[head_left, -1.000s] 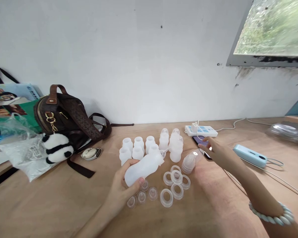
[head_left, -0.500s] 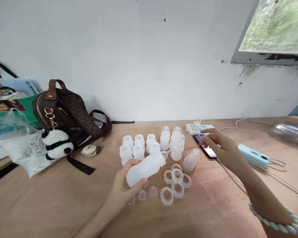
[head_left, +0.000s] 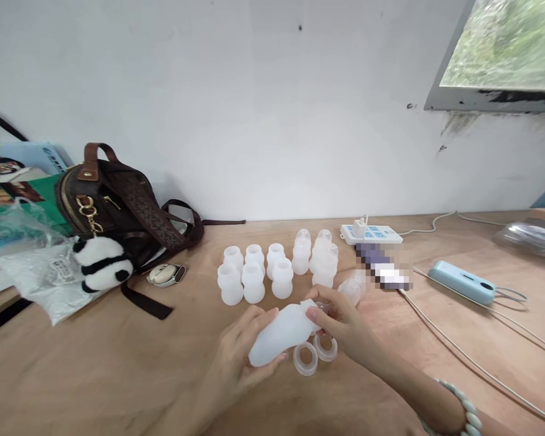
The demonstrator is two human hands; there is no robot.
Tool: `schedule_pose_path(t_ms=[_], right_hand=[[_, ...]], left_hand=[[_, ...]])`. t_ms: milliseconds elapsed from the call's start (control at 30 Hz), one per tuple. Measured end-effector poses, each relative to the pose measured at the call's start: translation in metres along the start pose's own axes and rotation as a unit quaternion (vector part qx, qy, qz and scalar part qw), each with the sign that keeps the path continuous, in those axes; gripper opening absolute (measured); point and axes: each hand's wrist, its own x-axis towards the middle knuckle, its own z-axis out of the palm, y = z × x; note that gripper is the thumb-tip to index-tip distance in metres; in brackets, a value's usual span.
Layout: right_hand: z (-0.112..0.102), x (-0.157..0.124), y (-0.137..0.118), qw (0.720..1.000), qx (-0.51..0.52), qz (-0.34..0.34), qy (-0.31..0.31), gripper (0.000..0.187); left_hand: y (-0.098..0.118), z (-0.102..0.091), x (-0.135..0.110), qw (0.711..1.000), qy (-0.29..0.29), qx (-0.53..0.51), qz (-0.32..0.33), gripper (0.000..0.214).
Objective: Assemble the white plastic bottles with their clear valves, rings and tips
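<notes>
My left hand [head_left: 238, 357] is wrapped round the body of a white, wavy baby bottle [head_left: 282, 334], tilted with its neck toward the right. My right hand [head_left: 345, 321] pinches the neck end, where a clear teat shows partly between the fingers. Below that hand lie frosted collar rings [head_left: 305, 373], some of them covered by it. Behind the held bottle stand several open white bottles [head_left: 254, 284]. To their right are bottles with clear domed caps [head_left: 301, 254]. A clear domed cap [head_left: 353, 287] shows just behind my right hand.
A white power strip [head_left: 376, 235] and a blurred phone [head_left: 381, 266] with a cable lie at the right, near a light-blue power bank [head_left: 462, 282]. On the left are a brown backpack [head_left: 118, 200], a panda plush [head_left: 102, 264] and a beige computer mouse [head_left: 164, 275].
My right hand has come from above the phone down to the bottle's neck and taken hold of it. My left hand has moved the bottle right and lower. The small clear teats are now hidden.
</notes>
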Motion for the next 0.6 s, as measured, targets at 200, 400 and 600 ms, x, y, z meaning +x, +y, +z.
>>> schedule_pose_path(t_ms=[200, 400, 600], right_hand=[[0.001, -0.002, 0.005, 0.999, -0.013, -0.047, -0.006, 0.035], [-0.006, -0.003, 0.006, 0.961, -0.179, -0.209, -0.019, 0.021], [-0.012, -0.004, 0.009, 0.934, -0.205, -0.288, -0.043, 0.066]], left_hand=[[0.009, -0.008, 0.008, 0.981, -0.034, -0.127, -0.139, 0.034], [-0.005, -0.006, 0.000, 0.880, -0.035, -0.312, -0.356, 0.046], [-0.005, -0.007, 0.004, 0.898, -0.019, -0.311, -0.309, 0.042]])
